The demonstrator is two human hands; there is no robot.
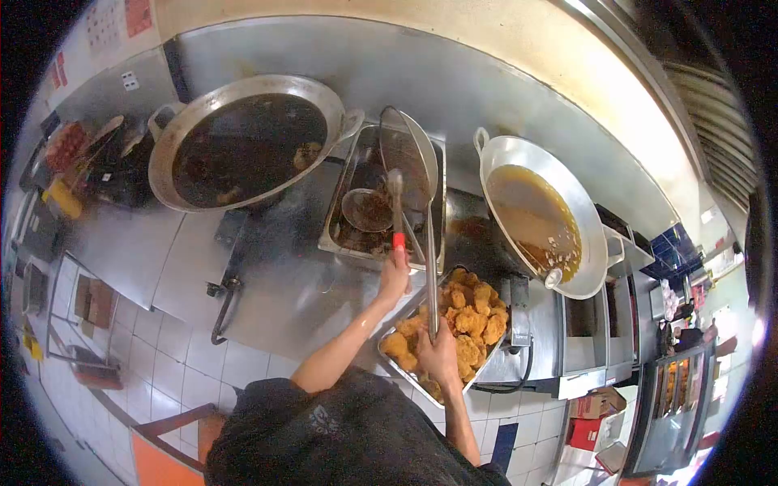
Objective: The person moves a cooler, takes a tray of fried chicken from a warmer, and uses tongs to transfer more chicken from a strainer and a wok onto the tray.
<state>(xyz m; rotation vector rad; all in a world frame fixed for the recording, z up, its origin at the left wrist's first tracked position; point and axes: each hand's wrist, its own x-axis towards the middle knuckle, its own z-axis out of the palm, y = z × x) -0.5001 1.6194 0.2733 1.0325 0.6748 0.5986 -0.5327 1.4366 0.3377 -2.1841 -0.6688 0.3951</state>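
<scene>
My left hand (395, 279) is closed around tongs (398, 215) with a red grip, their metal end pointing away from me over a deep rectangular pan (340, 245). In my right hand (438, 356) is the long metal handle of a large round strainer (431, 267). Its mesh head is tilted on edge above that pan. A smaller round strainer (369, 211) lies inside the pan among dark residue. Below my right hand, a metal tray (409, 387) is heaped with golden fried chicken (470, 324), partly hidden by the hand and forearm.
A wide wok (166, 174) of dark oil, with a few pieces floating, stands on the left. On the right another wok (596, 259) holds yellowish oil and pale bits. A steel counter (275, 283) runs in front. Boxes (596, 413) and a glass display case (673, 405) are far right.
</scene>
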